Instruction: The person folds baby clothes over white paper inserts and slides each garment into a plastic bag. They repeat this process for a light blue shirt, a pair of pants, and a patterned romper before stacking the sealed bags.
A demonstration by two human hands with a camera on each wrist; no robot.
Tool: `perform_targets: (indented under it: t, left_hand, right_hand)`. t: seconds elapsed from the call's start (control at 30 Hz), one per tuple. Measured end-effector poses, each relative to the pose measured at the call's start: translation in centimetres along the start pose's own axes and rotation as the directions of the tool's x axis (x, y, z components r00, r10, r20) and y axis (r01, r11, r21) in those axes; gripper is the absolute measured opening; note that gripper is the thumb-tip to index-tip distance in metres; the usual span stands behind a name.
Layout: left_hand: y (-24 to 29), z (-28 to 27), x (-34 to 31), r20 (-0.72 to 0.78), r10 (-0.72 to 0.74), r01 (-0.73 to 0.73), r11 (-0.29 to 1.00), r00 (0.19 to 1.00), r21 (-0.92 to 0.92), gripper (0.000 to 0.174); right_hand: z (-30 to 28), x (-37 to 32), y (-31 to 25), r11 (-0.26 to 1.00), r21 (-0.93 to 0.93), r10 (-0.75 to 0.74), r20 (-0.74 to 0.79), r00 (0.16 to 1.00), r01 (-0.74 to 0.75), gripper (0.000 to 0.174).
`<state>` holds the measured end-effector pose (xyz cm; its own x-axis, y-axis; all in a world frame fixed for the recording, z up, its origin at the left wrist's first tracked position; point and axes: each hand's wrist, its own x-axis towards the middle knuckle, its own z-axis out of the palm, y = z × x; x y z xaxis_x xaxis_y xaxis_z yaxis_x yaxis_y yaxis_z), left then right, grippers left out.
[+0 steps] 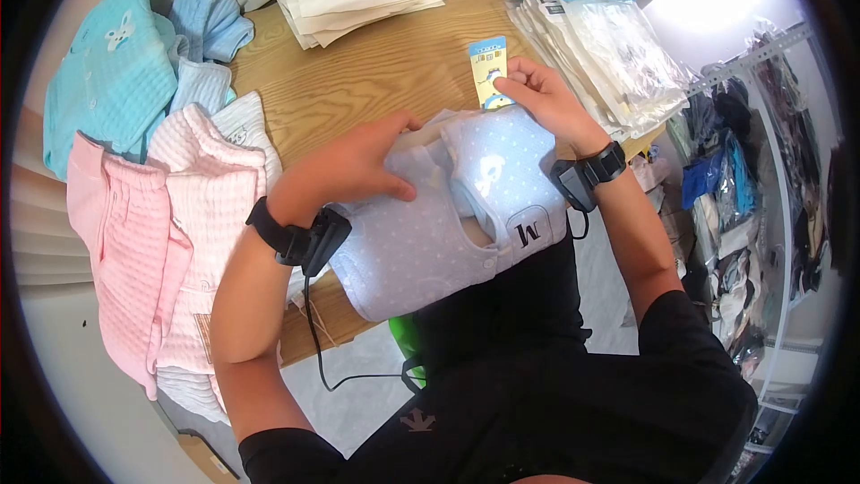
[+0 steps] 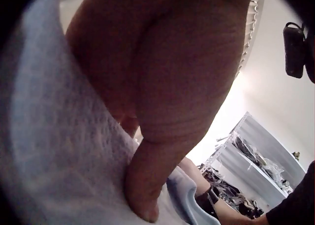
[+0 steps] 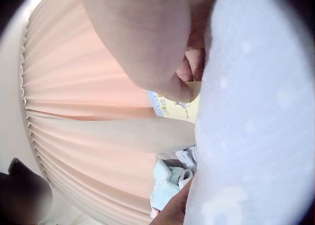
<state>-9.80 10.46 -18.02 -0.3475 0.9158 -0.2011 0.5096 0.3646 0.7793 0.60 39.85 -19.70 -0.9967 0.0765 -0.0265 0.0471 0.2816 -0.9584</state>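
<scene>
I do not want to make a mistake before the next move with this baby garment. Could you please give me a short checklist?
1. Left hand rests on the garment: ok.
2. Right hand pinches the tag: ok.
3. Tag is fastened to the garment: cannot tell.
4. Size label faces up and reads M: ok.
5. Garment lies fully on the table: not ok, its near part seems to overhang the edge.
</scene>
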Motion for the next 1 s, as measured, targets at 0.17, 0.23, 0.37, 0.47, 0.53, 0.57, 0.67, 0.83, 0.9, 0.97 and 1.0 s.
perform_targets:
  t: [0.17,0.23,0.37,0.47,0.53,0.57,0.67,0.83,0.9,0.97,1.0]
  left_hand:
    - [0.3,0.0,-0.1,0.005,0.009,-0.009,1.0,1.0,-0.003,0.073]
    - [0.4,0.0,-0.1,0.004,-0.01,0.01,1.0,1.0,0.009,0.073]
    - [0.5,0.1,-0.1,-0.008,-0.004,0.004,1.0,1.0,0.024,0.072]
    - [0.3,0.1,-0.1,-0.017,0.008,-0.008,0.999,1.0,0.036,0.071]
    - [0.2,0.1,-0.1,-0.017,0.023,-0.023,0.999,1.0,0.033,0.071]
    - [0.2,0.2,-0.1,-0.017,0.032,-0.032,0.999,0.999,0.031,0.07]
    - [0.4,0.1,-0.2,-0.013,0.012,-0.012,1.0,1.0,0.023,0.069]
    - [0.4,0.1,-0.3,-0.02,0.018,-0.018,1.0,1.0,0.022,0.069]
    - [0.4,0.2,-0.2,-0.017,0.025,-0.025,1.0,1.0,0.016,0.068]
    - [0.0,0.3,-0.1,-0.023,0.062,-0.061,0.998,0.998,0.016,0.068]
    - [0.1,0.3,-0.1,-0.024,0.062,-0.061,0.998,0.998,0.017,0.068]
  right_hand:
    - [-0.5,-0.4,-0.9,0.993,-0.114,-0.032,0.082,0.996,0.041,0.021]
    - [0.1,-0.9,-2.0,0.982,-0.182,-0.032,0.074,0.997,0.045,0.02]
    - [-0.6,-0.2,-2.8,0.912,-0.408,0.089,0.125,0.988,-0.031,0.025]
    - [-0.6,0.2,-3.1,0.909,-0.414,0.109,0.134,0.985,-0.044,0.028]
    - [-0.7,0.5,-3.5,0.891,-0.451,0.119,0.149,0.982,-0.039,0.029]
    - [-0.8,0.5,-3.6,0.881,-0.471,0.124,0.155,0.98,-0.037,0.03]
    - [-0.8,0.6,-3.4,0.882,-0.47,0.047,0.158,0.986,0.033,0.031]
    - [-1.7,1.0,-3.7,0.837,-0.544,0.156,0.348,0.924,0.064,0.033]
    - [-1.6,1.0,-3.9,0.839,-0.544,0.207,0.348,0.914,0.017,0.038]
    - [-0.9,0.8,-4.0,0.838,-0.538,0.258,0.244,0.935,-0.091,0.045]
    - [-0.5,0.7,-4.6,0.831,-0.529,0.319,0.198,0.927,-0.172,0.048]
